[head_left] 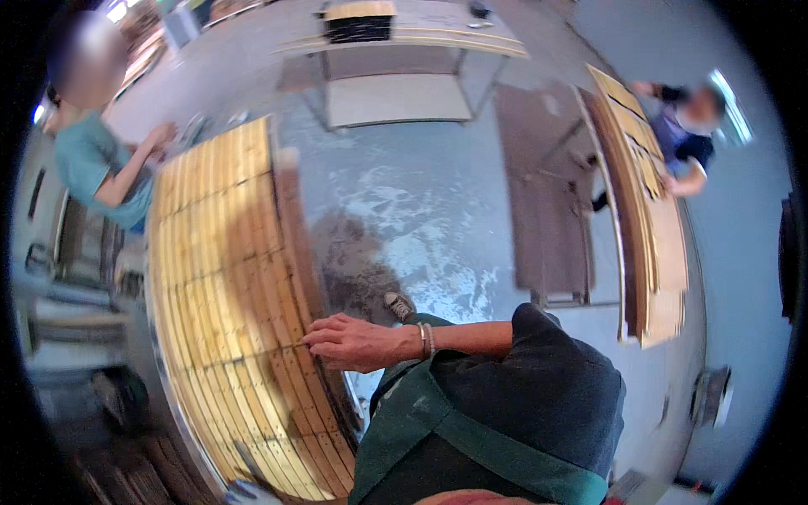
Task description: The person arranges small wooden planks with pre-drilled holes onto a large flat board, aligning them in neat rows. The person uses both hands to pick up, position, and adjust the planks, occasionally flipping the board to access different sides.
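A long panel of narrow yellow wooden slats (pixel 215 307), laid in rows with dark seams, lies on a table at my left. My right hand (pixel 358 341), with bracelets at the wrist, reaches over its near edge. Its fingers are drawn together at the slats; whatever they grip is hidden. At the bottom edge of the picture, my left hand (pixel 248 492) shows only in part, in a whitish-blue glove by the panel's lower end. Its fingers are mostly out of sight. A dark, slim thing (pixel 248 459) lies close to it on the slats; I cannot tell what it is.
Across the panel stands a person in a teal shirt (pixel 97 164). Another person (pixel 686 139) works at a table with stacked wooden sheets (pixel 656 252) on the right. A metal-framed table (pixel 400 40) holding a black box (pixel 360 23) stands ahead. The floor (pixel 412 210) has whitish smears.
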`<state>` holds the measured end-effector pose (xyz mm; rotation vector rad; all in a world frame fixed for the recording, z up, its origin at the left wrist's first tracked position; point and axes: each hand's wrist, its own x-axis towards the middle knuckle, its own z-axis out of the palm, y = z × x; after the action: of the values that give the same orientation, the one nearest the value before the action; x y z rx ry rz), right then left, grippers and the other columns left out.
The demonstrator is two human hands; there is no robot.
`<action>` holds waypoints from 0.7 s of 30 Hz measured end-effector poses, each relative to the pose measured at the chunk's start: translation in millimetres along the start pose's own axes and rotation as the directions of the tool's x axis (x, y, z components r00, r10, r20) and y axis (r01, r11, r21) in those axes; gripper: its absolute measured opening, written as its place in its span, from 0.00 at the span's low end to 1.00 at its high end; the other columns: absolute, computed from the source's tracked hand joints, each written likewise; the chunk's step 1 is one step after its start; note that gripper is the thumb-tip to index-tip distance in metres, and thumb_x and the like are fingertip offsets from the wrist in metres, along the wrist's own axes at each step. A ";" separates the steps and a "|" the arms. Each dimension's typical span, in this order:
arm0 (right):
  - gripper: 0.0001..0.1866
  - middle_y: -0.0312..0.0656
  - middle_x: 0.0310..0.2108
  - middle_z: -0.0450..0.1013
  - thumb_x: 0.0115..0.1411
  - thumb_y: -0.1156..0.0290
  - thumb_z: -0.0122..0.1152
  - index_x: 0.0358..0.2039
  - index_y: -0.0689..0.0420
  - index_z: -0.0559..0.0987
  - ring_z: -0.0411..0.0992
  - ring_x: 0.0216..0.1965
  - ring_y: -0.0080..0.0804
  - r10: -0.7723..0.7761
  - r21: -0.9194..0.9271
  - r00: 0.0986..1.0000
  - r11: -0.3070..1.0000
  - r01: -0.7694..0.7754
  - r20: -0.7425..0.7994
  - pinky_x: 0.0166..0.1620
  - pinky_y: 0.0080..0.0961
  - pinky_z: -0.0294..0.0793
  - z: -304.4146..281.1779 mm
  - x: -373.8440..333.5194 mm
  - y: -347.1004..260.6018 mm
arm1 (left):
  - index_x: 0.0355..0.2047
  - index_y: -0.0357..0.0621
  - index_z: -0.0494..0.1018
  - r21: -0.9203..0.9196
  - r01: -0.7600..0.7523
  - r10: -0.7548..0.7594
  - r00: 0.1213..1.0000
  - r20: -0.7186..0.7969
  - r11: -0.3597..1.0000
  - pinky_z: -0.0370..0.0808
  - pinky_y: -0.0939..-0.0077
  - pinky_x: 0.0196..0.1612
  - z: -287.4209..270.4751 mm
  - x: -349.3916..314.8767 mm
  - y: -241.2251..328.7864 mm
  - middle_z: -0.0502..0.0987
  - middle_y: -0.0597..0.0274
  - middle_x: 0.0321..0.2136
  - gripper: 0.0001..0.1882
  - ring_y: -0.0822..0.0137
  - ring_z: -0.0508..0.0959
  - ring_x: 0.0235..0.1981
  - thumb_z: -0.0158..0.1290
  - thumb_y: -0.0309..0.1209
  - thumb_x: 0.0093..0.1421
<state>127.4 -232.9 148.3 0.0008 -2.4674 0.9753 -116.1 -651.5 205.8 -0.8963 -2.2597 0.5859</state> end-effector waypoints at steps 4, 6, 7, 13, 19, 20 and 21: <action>0.23 0.51 0.64 0.68 0.63 0.68 0.66 0.56 0.61 0.74 0.62 0.67 0.52 0.090 -0.093 0.995 0.992 -0.085 0.051 0.64 0.50 0.64 -16.7 -29.0 6.0 | 0.57 0.31 0.71 -0.320 0.193 -0.212 0.977 -0.025 0.928 0.74 0.45 0.60 -13.8 67.7 -1.3 0.73 0.33 0.56 0.22 0.37 0.74 0.57 0.53 0.38 0.73; 0.19 0.48 0.61 0.69 0.62 0.68 0.65 0.52 0.59 0.75 0.66 0.63 0.48 0.086 -0.155 0.996 0.984 -0.090 -0.032 0.60 0.47 0.67 -25.5 -49.8 14.8 | 0.57 0.29 0.69 -0.229 -0.130 0.099 0.985 -0.141 0.965 0.75 0.47 0.60 -61.8 138.6 24.9 0.71 0.37 0.58 0.19 0.38 0.71 0.60 0.50 0.34 0.75; 0.19 0.47 0.61 0.70 0.61 0.69 0.64 0.52 0.59 0.75 0.68 0.61 0.46 0.132 -0.160 0.990 0.978 -0.137 -0.041 0.58 0.45 0.67 -33.5 -59.7 14.4 | 0.56 0.31 0.71 -0.259 -0.194 0.119 0.953 -0.279 0.946 0.76 0.47 0.58 -68.3 160.8 39.5 0.73 0.38 0.56 0.19 0.38 0.74 0.58 0.50 0.35 0.75; 0.18 0.51 0.56 0.75 0.64 0.70 0.62 0.52 0.63 0.77 0.74 0.57 0.47 0.286 -0.304 0.853 0.845 -0.440 -0.437 0.59 0.45 0.72 -125.8 -186.2 19.5 | 0.56 0.34 0.74 -0.401 -0.571 0.191 0.714 -0.674 0.716 0.78 0.44 0.58 -162.2 261.0 183.4 0.76 0.41 0.56 0.17 0.41 0.78 0.55 0.51 0.34 0.75; 0.18 0.52 0.44 0.77 0.60 0.69 0.64 0.50 0.62 0.77 0.76 0.50 0.55 0.641 -0.134 0.320 0.322 -0.937 -0.698 0.53 0.49 0.76 -245.8 -379.7 -28.6 | 0.67 0.34 0.65 -0.842 -0.508 0.482 0.792 -0.374 0.181 0.60 0.53 0.72 -238.1 276.6 386.7 0.62 0.41 0.70 0.25 0.46 0.64 0.70 0.48 0.33 0.75; 0.18 0.51 0.42 0.77 0.60 0.69 0.64 0.50 0.61 0.77 0.76 0.49 0.55 0.593 -0.159 0.297 0.274 -0.948 -0.748 0.53 0.49 0.76 -261.4 -403.5 -39.2 | 0.68 0.34 0.64 -0.822 -0.560 0.569 0.712 -0.411 0.106 0.60 0.49 0.72 -270.7 266.4 415.8 0.60 0.40 0.71 0.26 0.44 0.63 0.70 0.50 0.33 0.73; 0.18 0.52 0.44 0.77 0.59 0.69 0.65 0.50 0.61 0.77 0.76 0.50 0.55 0.521 -0.195 0.281 0.214 -0.957 -0.806 0.53 0.49 0.76 -276.6 -427.9 -51.0 | 0.67 0.34 0.65 -0.871 -0.490 0.583 0.695 -0.420 -0.044 0.60 0.49 0.72 -302.5 251.4 443.9 0.61 0.41 0.70 0.26 0.45 0.63 0.70 0.50 0.31 0.72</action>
<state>634.7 -166.4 168.1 -1.7841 -1.8907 0.1587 146.6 -121.8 251.7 -2.5404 -2.0530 -0.7894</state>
